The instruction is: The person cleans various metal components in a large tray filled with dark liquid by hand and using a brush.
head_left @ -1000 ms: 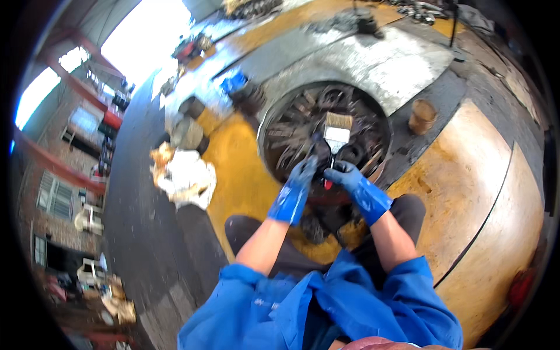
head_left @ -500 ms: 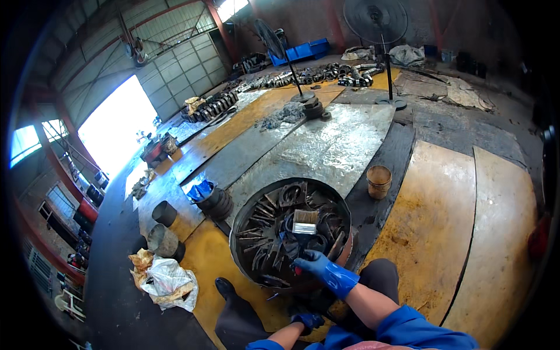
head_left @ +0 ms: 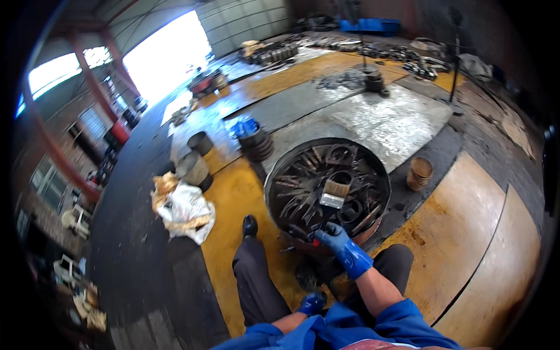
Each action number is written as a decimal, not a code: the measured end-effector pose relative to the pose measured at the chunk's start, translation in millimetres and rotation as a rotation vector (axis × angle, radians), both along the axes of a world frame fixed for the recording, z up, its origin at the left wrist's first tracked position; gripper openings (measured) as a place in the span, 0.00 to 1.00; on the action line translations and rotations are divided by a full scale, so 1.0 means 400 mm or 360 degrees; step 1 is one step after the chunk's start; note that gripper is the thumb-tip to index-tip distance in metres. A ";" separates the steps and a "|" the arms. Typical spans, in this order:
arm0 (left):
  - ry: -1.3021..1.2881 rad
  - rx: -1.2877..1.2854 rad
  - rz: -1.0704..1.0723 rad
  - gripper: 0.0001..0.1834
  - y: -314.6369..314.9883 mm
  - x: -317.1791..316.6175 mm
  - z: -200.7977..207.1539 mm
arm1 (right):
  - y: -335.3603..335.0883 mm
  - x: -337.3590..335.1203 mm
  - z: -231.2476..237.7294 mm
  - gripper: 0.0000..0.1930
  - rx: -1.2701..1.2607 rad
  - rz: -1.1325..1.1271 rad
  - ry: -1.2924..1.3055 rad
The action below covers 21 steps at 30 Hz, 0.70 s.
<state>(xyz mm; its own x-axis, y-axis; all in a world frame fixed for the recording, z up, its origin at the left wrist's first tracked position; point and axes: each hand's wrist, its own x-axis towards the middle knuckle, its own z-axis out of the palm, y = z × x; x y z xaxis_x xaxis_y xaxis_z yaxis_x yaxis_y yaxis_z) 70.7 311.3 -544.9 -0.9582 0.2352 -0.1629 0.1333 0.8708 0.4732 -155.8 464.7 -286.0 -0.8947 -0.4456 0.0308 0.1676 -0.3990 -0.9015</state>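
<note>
A flat paintbrush (head_left: 333,195) with brown bristles and a metal ferrule points up and away in my right hand (head_left: 335,238), blue-gloved and closed round its handle; a bit of red shows at the grip. The brush is over the near part of a large round metal tub (head_left: 270,204), full of dark, dirty metal parts (head_left: 300,189), some long and thin, some ring-shaped. My left hand (head_left: 313,303), also gloved in blue, is low between my legs and looks closed; what it holds, if anything, is hidden. Just beyond it lies a dark rounded thing (head_left: 305,276), too dim to name.
A rusty bucket (head_left: 419,173) stands right of the tub. To the left are stacked dark tubs with blue plastic (head_left: 256,143), two grey buckets (head_left: 193,168) and a white sack (head_left: 185,205). Metal plates cover the floor; fan stands (head_left: 454,70) and rows of metal parts lie farther back.
The view has swung to the left and downward, so the surroundings sit farther right and higher. My right hand still grips the paintbrush over the tub; my left hand stays low.
</note>
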 end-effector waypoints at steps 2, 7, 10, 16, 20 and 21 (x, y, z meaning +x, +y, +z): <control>-0.0110 -0.0030 -0.0113 0.11 0.016 -0.034 0.070 | 0.011 0.000 -0.006 0.12 0.0000 0.0045 0.0022; -0.0358 -0.0516 -0.1049 0.14 0.076 -0.188 0.191 | 0.043 0.015 -0.033 0.12 0.0228 0.0047 0.0177; -0.0240 -0.0123 -0.0343 0.14 0.027 -0.232 0.106 | -0.022 0.062 0.027 0.12 0.0107 0.0151 0.0153; 0.0031 0.0047 -0.0560 0.13 0.218 -0.220 0.104 | 0.030 0.085 -0.045 0.12 0.0355 0.0160 0.0106; -0.0317 0.0170 -0.0708 0.10 0.247 -0.185 0.052 | -0.022 0.116 0.008 0.12 0.0613 0.0282 0.0087; -0.0223 0.0174 -0.0706 0.11 0.219 -0.189 0.030 | -0.060 0.118 0.042 0.11 0.0698 0.0337 0.0101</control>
